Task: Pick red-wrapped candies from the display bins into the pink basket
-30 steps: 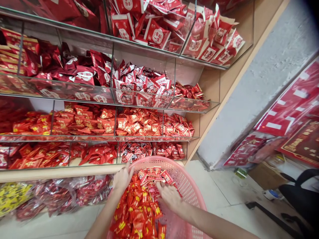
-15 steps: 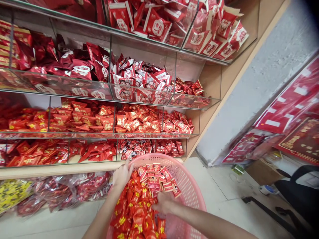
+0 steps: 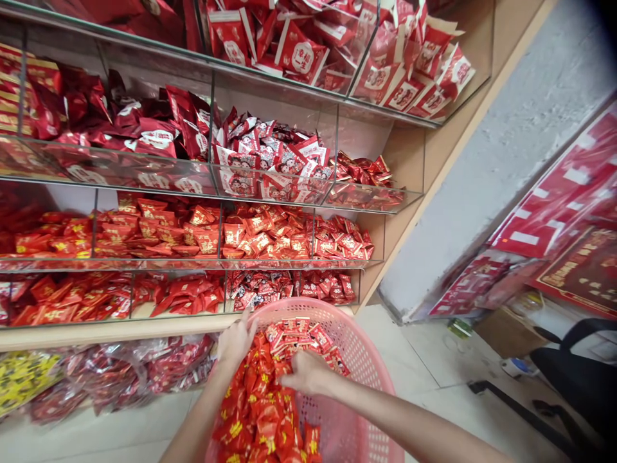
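A pink perforated plastic basket [image 3: 373, 360] holds a heap of small wrapped packets. Shiny red packets with yellow print [image 3: 265, 418] fill its left part, and lighter red-and-cream packets [image 3: 313, 334] lie toward its far side. My left hand [image 3: 236, 344] grips the basket's rim at the far left. Inside the basket, my right hand [image 3: 306, 373] is curled among the packets, where the two kinds meet. Its fingertips point left and touch the red ones; whether a packet is within the fingers is hidden.
Ahead rises a shelf unit [image 3: 380, 270] with glass-fronted compartments full of red packets. Plastic bags of packets [image 3: 106, 373] lie beneath it. Right of the basket are tiled floor [image 3: 409, 360], a grey wall [image 3: 453, 193], a cardboard box [image 3: 506, 331] and a black chair [image 3: 573, 373].
My right hand has moved slightly up and left within the basket, over the lighter packets' near edge. A bare patch of basket bottom now shows below it. My left hand stays on the rim.
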A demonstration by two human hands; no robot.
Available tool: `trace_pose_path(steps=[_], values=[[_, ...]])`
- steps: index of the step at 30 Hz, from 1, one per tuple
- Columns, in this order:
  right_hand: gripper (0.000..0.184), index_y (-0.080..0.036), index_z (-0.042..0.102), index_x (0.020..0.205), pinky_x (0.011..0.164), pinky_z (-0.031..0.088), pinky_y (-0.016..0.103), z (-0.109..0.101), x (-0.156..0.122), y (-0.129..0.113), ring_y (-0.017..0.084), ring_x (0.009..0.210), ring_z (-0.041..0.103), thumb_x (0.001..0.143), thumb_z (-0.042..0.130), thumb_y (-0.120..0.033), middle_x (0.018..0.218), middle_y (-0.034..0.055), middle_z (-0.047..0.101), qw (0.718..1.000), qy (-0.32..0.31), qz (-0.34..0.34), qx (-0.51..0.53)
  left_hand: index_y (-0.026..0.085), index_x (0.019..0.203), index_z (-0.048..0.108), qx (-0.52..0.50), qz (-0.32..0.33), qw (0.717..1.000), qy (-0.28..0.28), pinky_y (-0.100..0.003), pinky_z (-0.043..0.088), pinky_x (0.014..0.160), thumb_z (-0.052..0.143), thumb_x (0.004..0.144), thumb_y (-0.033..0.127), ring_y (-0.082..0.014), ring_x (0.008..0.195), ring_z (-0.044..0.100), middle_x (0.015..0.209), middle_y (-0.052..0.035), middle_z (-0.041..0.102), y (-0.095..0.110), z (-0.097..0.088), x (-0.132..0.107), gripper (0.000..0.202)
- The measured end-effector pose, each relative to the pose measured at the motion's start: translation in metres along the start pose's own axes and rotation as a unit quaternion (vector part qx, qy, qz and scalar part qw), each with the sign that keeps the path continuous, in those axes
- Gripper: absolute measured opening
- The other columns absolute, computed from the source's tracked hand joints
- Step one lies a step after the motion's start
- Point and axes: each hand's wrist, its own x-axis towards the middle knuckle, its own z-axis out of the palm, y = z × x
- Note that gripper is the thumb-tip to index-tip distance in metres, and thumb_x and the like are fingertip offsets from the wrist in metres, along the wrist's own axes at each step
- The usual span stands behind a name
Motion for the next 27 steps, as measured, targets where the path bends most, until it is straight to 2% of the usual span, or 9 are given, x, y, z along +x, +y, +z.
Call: trace_pose_path(steps=[3,6,11,14,17,20,23,25,27], values=[[0.034,-0.019,0.062,0.06,0.042,0.028,0.021,-0.006,0.001,-0.034,0.01,0.048,0.043,0.066,0.051,-0.05,0.052,-0.0021,0.049,0.998,0.022,-0.043,0.03,0.023,0.134,0.033,0.0,0.0,1.0,-0.005,-0.033,0.045,0.07,0.019,0.088,0.051,-0.025,0.08,0.065,0.088,-0.0127,0.069,0.0,-0.002,-0.001,0.056],[0.035,-0.018,0.061,0.058,0.04,0.024,0.021,0.007,0.003,-0.058,0.009,0.045,0.038,0.065,0.053,-0.051,0.049,-0.003,0.046,0.997,0.001,-0.058,0.053,0.021,0.135,0.031,-0.011,-0.001,1.0,-0.015,-0.034,0.045,0.071,0.021,0.088,0.05,-0.0254,0.081,0.065,0.089,-0.014,0.068,0.0,-0.005,-0.001,0.057],[0.04,-0.017,0.062,0.058,0.043,0.026,0.022,0.012,0.006,-0.056,0.009,0.046,0.041,0.066,0.054,-0.056,0.051,-0.0018,0.051,0.994,0.012,-0.087,0.057,0.02,0.136,0.03,-0.015,-0.005,1.0,-0.023,-0.034,0.044,0.072,0.022,0.087,0.05,-0.0254,0.081,0.065,0.09,-0.0143,0.068,-0.001,-0.005,0.0,0.057],[0.033,-0.017,0.064,0.067,0.046,0.029,0.021,-0.027,0.013,-0.033,0.009,0.049,0.046,0.074,0.052,-0.047,0.056,-0.0019,0.057,0.983,0.092,-0.126,0.101,0.021,0.136,0.031,-0.016,-0.002,1.0,-0.017,-0.035,0.044,0.072,0.022,0.088,0.049,-0.0258,0.081,0.065,0.09,-0.0135,0.069,-0.002,-0.003,0.001,0.056],[0.027,-0.016,0.062,0.074,0.053,0.034,0.02,-0.086,0.022,-0.001,0.01,0.059,0.053,0.081,0.044,-0.035,0.066,0.0,0.062,0.952,0.215,-0.168,0.141,0.02,0.136,0.031,-0.017,-0.002,1.0,-0.01,-0.036,0.045,0.072,0.022,0.088,0.047,-0.0266,0.082,0.065,0.091,-0.0135,0.068,-0.002,-0.001,0.001,0.056],[0.028,-0.017,0.06,0.079,0.057,0.035,0.022,-0.143,0.028,0.031,0.012,0.06,0.053,0.086,0.038,-0.033,0.065,0.0006,0.06,0.919,0.356,-0.153,0.078,0.02,0.136,0.031,-0.022,-0.002,1.0,-0.008,-0.037,0.045,0.071,0.021,0.088,0.048,-0.0272,0.082,0.065,0.091,-0.0133,0.069,-0.002,0.0,0.0,0.057],[0.023,-0.017,0.056,0.093,0.07,0.037,0.024,-0.185,0.038,0.058,0.015,0.077,0.054,0.086,0.036,-0.027,0.086,0.005,0.061,0.867,0.481,-0.132,-0.02,0.021,0.136,0.031,-0.025,-0.005,1.0,-0.007,-0.036,0.045,0.071,0.02,0.088,0.048,-0.0266,0.081,0.065,0.089,-0.0127,0.069,-0.003,0.0,0.0,0.056],[0.022,-0.017,0.053,0.099,0.079,0.036,0.027,-0.204,0.05,0.072,0.018,0.091,0.05,0.085,0.038,-0.025,0.099,0.008,0.057,0.849,0.514,-0.101,-0.071,0.021,0.136,0.032,-0.027,-0.004,1.0,-0.008,-0.035,0.045,0.071,0.02,0.088,0.048,-0.0263,0.081,0.065,0.089,-0.0126,0.069,-0.003,0.001,0.0,0.056],[0.026,-0.016,0.05,0.105,0.082,0.035,0.03,-0.217,0.063,0.081,0.022,0.097,0.047,0.083,0.042,-0.027,0.105,0.0103,0.054,0.859,0.498,-0.049,-0.107,0.02,0.135,0.033,-0.028,-0.005,1.0,-0.011,-0.035,0.045,0.071,0.021,0.088,0.047,-0.0263,0.082,0.065,0.091,-0.0133,0.069,-0.004,0.001,0.001,0.056]])
